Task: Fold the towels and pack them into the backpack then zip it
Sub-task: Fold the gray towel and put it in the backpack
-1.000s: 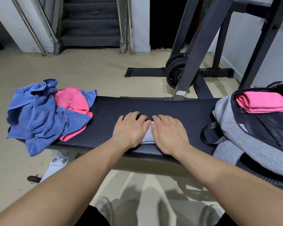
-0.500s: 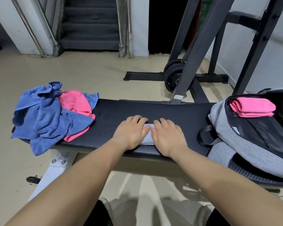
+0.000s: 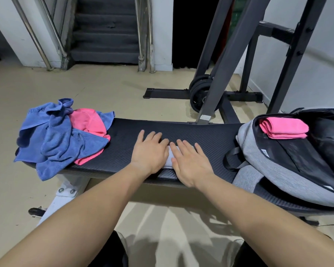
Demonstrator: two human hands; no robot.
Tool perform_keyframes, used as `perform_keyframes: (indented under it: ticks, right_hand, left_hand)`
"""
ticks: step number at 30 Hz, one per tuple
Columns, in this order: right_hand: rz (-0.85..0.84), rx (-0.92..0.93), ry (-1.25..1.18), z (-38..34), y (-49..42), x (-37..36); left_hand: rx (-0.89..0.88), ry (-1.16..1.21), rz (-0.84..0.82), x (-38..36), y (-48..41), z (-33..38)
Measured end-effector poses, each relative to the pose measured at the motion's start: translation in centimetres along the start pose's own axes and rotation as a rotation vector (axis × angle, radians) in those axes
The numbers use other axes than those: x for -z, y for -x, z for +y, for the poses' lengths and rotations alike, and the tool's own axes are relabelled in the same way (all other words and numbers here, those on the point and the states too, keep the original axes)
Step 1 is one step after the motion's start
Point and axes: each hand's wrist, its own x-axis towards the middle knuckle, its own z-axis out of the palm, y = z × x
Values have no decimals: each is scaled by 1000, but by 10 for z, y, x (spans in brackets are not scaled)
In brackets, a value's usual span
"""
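A small folded grey towel point(image 3: 169, 159) lies on the black bench point(image 3: 206, 135) near its front edge, mostly hidden under my hands. My left hand point(image 3: 149, 151) and my right hand point(image 3: 189, 160) press flat on it side by side, fingers straight. At the bench's left end sits a crumpled heap of blue towels point(image 3: 54, 139) with a pink towel point(image 3: 87, 124) tangled in it. On the right end lies an open grey and black backpack point(image 3: 268, 162) with a folded pink towel point(image 3: 283, 128) inside its opening.
A dark steel rack point(image 3: 226, 60) with weight plates point(image 3: 199, 93) stands behind the bench. Stairs with metal handrails point(image 3: 104, 29) are at the back. Beige floor surrounds the bench, and its white leg point(image 3: 62, 195) is at lower left.
Both hands stay pressed on the grey towel, fingers now spread a little more. The camera has shifted slightly left, so the backpack shows further into view.
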Motion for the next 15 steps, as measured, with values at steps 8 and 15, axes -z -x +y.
perform_keyframes:
  ticks: [8,15]
  right_hand:
    - [-5,45,-314,22,-5,15]
    - [-137,-135,-394,32,-12,34]
  left_hand:
    - [-97,73,-85,-12,11,6]
    - [-70,285,-179,4,7,1]
